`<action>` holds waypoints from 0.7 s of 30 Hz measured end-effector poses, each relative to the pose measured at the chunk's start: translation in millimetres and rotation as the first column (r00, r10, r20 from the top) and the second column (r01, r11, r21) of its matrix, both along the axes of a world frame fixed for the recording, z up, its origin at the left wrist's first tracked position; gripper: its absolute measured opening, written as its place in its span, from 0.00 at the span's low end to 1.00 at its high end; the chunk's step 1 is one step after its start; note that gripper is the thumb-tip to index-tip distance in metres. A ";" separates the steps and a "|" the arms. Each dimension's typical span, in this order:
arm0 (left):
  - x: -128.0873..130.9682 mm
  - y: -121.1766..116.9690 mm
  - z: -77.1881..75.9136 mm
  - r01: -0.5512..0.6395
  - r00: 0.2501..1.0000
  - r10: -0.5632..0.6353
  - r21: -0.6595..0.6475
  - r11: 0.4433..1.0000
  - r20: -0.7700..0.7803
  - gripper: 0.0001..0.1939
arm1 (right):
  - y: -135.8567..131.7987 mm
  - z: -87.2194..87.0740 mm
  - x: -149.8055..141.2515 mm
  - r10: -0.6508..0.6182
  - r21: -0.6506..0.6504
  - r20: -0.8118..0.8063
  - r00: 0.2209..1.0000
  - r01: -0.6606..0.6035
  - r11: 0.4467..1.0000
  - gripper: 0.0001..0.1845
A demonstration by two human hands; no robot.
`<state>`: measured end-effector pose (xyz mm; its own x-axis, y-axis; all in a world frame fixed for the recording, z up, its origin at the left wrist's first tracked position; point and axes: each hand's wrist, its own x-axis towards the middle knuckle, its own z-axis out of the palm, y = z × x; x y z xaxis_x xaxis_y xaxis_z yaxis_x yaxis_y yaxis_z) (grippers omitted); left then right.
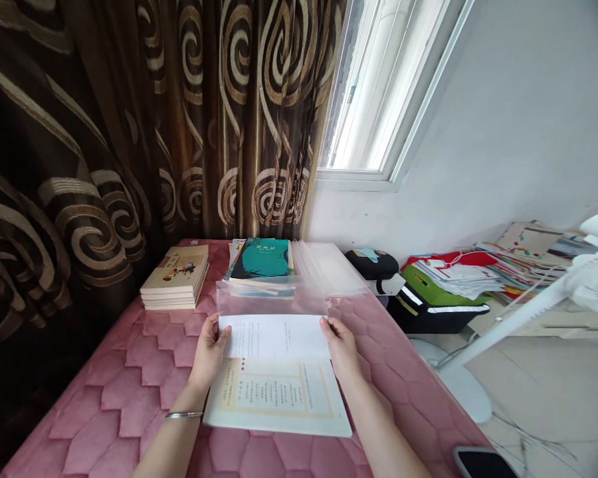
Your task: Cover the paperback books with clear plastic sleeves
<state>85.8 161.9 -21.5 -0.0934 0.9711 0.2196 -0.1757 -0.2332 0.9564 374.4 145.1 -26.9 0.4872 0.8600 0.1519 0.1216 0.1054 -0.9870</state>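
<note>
An open book (282, 392) with vertical printed text lies turned sideways before me on the pink quilted surface, its fold running across. My left hand (210, 353) pinches the left edge of the upper page, thumb on top. At the right edge, my right hand (343, 348) pinches the same page in a similar grip. A clear plastic book cover (269, 300) sticks out beyond the page's far edge, between the two hands. How far it reaches under the page is hidden.
Tan books (177, 272) are stacked at the far left. Behind the plastic sit a teal book (263, 257) on other books and a pile of clear covers (329, 265). A phone (483, 463) lies near right; a white fan (513, 318) stands beyond the edge.
</note>
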 end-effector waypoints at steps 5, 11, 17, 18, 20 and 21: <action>-0.2 -0.6 1.7 -0.012 1.000 0.012 -0.012 1.000 -0.009 0.25 | -1.2 3.3 2.3 0.027 0.012 -0.020 0.999 -0.027 1.000 0.24; 1.0 -1.3 4.0 -0.011 1.000 0.011 -0.004 1.000 -0.001 0.24 | -2.7 9.4 5.6 -0.039 0.005 -0.167 0.985 0.040 0.999 0.24; 1.0 -1.9 4.3 0.004 1.000 -0.004 -0.007 1.000 -0.009 0.24 | -4.4 12.5 10.0 0.073 -0.030 -0.293 0.953 -0.085 0.996 0.24; 0.9 -2.0 4.3 0.004 1.000 -0.004 -0.003 1.000 -0.012 0.24 | -4.8 12.5 10.4 0.092 -0.025 -0.302 0.949 -0.104 0.994 0.23; 0.7 -2.0 4.4 0.002 1.000 -0.002 0.003 1.000 -0.012 0.24 | -5.2 12.3 10.6 0.130 -0.007 -0.302 0.944 -0.139 0.990 0.22; 0.7 -1.9 4.4 0.000 1.000 0.000 0.004 1.000 -0.010 0.24 | -5.3 12.1 10.5 0.149 0.004 -0.296 0.943 -0.155 0.988 0.21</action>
<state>86.5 160.0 -17.1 -0.0908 0.9703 0.2241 -0.1660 -0.2366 0.9573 384.9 139.8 -14.8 0.3709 0.9287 0.0044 -0.1908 0.0808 -0.9783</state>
